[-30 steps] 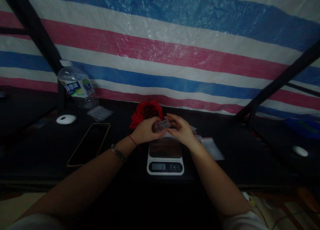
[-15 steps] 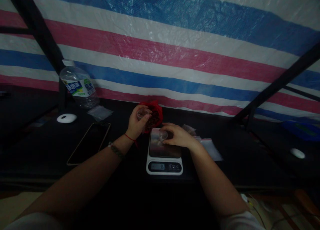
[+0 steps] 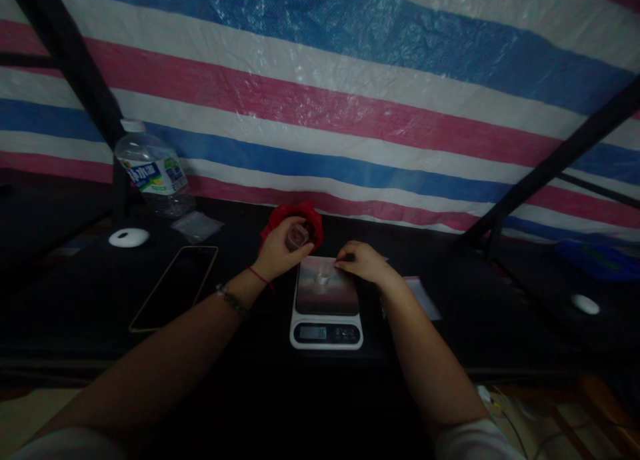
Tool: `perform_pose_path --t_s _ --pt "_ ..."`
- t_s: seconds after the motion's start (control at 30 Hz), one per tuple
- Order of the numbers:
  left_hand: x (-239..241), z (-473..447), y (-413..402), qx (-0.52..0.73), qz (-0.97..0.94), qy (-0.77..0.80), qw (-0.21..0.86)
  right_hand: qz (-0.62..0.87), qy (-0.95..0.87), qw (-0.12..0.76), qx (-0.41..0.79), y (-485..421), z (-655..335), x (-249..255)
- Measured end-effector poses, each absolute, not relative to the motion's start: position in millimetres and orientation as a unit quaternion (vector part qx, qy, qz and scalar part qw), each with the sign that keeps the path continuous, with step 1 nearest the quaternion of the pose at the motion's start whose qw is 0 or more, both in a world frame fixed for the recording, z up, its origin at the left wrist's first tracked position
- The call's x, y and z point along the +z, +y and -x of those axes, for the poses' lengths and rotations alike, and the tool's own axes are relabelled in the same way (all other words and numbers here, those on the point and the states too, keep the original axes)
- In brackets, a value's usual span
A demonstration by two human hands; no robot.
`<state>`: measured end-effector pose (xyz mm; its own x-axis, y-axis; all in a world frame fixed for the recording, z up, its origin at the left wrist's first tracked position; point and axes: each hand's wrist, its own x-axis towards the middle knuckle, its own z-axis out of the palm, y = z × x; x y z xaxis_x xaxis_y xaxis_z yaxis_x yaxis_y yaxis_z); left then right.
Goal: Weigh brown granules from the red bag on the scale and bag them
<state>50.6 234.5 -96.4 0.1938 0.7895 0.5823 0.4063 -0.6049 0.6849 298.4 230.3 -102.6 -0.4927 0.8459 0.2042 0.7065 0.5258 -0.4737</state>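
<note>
My left hand is closed around a small clear plastic cup, tilted over the mouth of a red bag. Dark bits show inside the bag, too dim to name. On the metal plate of a white digital scale stands another small clear piece, cup-like. Just to the right of it, my right hand hovers at the plate's far edge with thumb and fingertips pinched together. Whether anything small is between those fingertips cannot be made out. The scale's display is lit, its digits blurred.
Beyond my right forearm lie clear zip bags. To the left are a phone, a white oval device, a clear packet and a large plastic bottle. A striped plastic sheet hangs behind the black table.
My right hand has let go of the clear piece on the scale and drawn its fingers together, slightly up and right. My left hand has turned and tilted its cup over the red bag.
</note>
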Motion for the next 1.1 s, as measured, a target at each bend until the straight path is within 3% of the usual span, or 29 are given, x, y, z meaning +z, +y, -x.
perform_pose_path --t_s 0.1,0.27,0.33,0.53,0.77,0.87,1.0,1.1 --pt "-97.5 -53.0 235.4 0.466 -0.760 0.404 0.205 0.461 -0.834 0.255 0.163 229.3 -295.7 -100.8" --pt "-103.0 -53.9 238.8 0.443 -0.774 0.397 0.216 0.469 -0.755 0.422 0.176 225.2 -273.2 -83.5" --pt "-103.9 -54.6 239.3 0.438 -0.779 0.388 0.226 0.455 -0.753 0.440 0.179 225.6 -257.7 -75.8" --pt "-104.3 -57.0 238.2 0.457 -0.773 0.369 0.238 0.384 -0.823 0.387 0.159 239.1 -229.2 -65.2" --pt "-104.5 -41.7 253.7 0.546 -0.671 0.467 0.183 0.431 -0.814 0.371 0.116 259.4 -234.1 -74.0" --pt "-104.0 -34.4 261.2 0.485 -0.679 0.534 0.133 0.468 -0.815 0.332 0.083 277.8 -231.1 -77.0" --pt "-103.5 -29.0 264.4 0.364 -0.719 0.584 0.098 0.471 -0.828 0.268 0.143 303.7 -228.8 -76.3" --pt "-101.8 -28.0 263.0 0.321 -0.732 0.594 0.096 0.508 -0.803 0.277 0.144 312.6 -238.1 -74.1"
